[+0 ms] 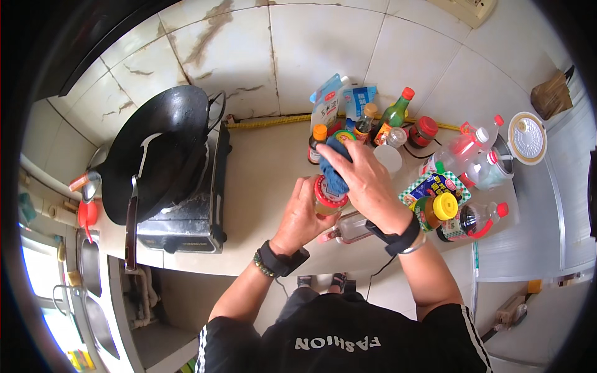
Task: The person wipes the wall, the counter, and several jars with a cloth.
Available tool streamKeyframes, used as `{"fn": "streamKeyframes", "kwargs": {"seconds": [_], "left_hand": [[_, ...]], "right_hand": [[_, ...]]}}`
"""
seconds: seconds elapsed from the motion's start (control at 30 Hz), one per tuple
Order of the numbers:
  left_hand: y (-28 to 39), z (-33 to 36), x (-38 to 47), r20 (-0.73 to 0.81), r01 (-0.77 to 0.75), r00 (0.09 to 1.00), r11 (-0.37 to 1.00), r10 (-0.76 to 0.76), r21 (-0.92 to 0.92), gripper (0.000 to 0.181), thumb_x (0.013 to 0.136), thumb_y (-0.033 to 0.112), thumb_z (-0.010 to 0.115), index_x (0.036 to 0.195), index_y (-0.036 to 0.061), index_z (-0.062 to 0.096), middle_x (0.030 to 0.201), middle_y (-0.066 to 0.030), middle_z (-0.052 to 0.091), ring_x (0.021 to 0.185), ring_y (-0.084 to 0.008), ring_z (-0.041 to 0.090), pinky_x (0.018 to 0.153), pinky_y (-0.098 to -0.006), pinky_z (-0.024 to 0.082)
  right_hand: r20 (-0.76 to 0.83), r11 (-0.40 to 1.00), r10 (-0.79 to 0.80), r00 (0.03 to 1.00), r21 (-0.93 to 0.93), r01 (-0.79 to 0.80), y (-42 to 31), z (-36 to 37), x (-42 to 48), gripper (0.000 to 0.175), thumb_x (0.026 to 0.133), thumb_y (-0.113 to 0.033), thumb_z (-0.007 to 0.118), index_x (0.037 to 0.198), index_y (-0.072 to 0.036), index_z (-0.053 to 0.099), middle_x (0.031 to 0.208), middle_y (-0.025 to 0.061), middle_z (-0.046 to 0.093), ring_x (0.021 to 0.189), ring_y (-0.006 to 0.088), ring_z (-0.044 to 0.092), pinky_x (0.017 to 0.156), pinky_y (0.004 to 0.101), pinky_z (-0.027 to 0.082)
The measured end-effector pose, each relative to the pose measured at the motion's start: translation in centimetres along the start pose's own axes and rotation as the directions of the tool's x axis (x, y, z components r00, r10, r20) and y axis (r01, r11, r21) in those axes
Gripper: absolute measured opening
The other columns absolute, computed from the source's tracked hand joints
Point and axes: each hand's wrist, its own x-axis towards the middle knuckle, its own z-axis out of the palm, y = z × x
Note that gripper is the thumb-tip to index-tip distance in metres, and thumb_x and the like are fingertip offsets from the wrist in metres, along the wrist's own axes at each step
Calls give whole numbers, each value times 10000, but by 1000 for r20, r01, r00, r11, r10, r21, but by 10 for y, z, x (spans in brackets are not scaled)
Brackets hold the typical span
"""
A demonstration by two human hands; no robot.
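Note:
My left hand (298, 212) grips a glass jar (324, 208) with a red-rimmed lid (324, 189), held above the counter. In my right hand (368, 179) is a blue cloth (333, 168), which lies against the far side of that lid. Behind the cloth stand a small bottle with an orange cap (318, 140) and a jar with a green and yellow lid (344, 135). Below my right wrist a clear glass bottle (353, 227) lies on its side, partly hidden by the forearm.
A black wok (158, 154) with a spatula (134, 219) sits on a gas stove (186, 228) at left. Sauce bottles, including a green one (396, 112), and seasoning bags (326, 102) line the back. Plastic bottles (454, 149) and a yellow-capped jar (431, 212) crowd the right.

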Motion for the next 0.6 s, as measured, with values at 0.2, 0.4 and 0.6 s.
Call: {"fn": "streamKeyframes", "kwargs": {"seconds": [0.2, 0.4, 0.6], "left_hand": [[-9, 2, -5, -61, -20, 998, 999, 23, 45, 625, 622, 103, 789, 1149, -14, 472, 1033, -185, 506, 938, -381, 532, 796, -434, 489], [-1, 10, -8, -54, -8, 998, 999, 10, 40, 656, 623, 139, 794, 1174, -4, 469, 1044, -194, 511, 932, -386, 549, 779, -434, 491], [-6, 7, -20, -59, -90, 994, 996, 90, 15, 693, 635, 132, 819, 1215, 5, 461, 1107, -198, 506, 1029, -382, 536, 872, -421, 481]], "right_hand": [[245, 935, -148, 958, 350, 55, -18, -15, -9, 629, 760, -3, 634, 1363, -116, 493, 1342, 197, 401, 1243, 389, 422, 1044, 445, 392], [80, 939, -145, 986, 327, 111, -9, 7, -7, 334, 812, -64, 658, 1142, -105, 669, 1164, 109, 561, 1052, 317, 513, 917, 397, 461], [108, 956, -58, 992, 292, 24, 20, 35, -5, 297, 780, -25, 678, 1067, -103, 688, 1097, 97, 581, 1024, 293, 544, 863, 372, 491]]}}
